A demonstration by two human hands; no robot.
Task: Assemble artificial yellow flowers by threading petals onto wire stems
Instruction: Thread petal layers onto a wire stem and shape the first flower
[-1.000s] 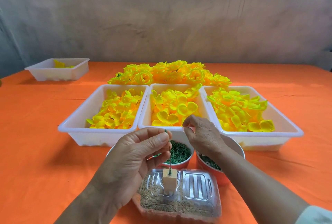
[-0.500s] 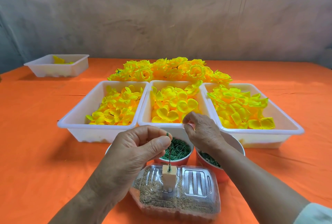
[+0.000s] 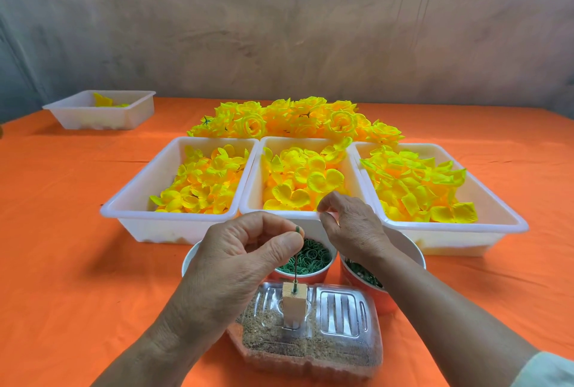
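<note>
Pinches the wire stem (image 3: 296, 264) just under its tip between thumb and forefinger of the left hand (image 3: 236, 265), with the other fingers curled in behind. Holds it upright, foot stuck in the top of the wooden block (image 3: 293, 302), green tip poking out just above the thumb. Curls the right hand (image 3: 354, 228) beyond and right of the block, with forefinger and thumb narrowly apart at the near rim of the middle tray (image 3: 248, 203); cannot tell whether anything sits between them. Loose yellow petals (image 3: 307, 181) heaped in that tray, just past the fingertips; contact not discernible.

Around the block:
- a clear plastic box (image 3: 341, 312) of sandy grains
- just beyond, a cup of green rings (image 3: 316, 277)
- to the right, under the right wrist, a second red cup (image 3: 369, 296)
- beyond-left and beyond-right, two more white petal trays (image 3: 155, 228) (image 3: 450, 237)
- farther beyond, a heap of finished flowers (image 3: 298, 119)
- far beyond-left, a small white tray (image 3: 93, 121)
- beneath everything, orange cloth (image 3: 62, 231)
</note>
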